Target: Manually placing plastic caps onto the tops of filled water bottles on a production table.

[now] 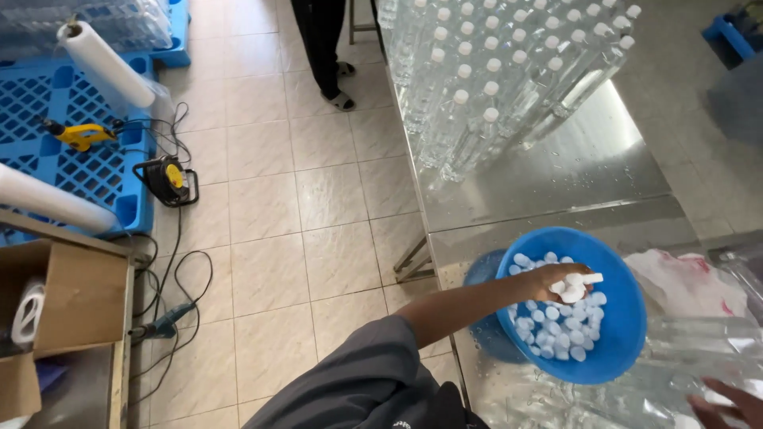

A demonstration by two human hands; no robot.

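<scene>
White caps (574,287) pinched in left hand (548,280), scattered flat in tilted blue bowl (628,318).

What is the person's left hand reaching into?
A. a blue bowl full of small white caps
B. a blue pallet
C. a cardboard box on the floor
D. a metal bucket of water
A: the left hand is inside the blue bowl on the metal table, its fingers closed around some of the white caps.
</scene>
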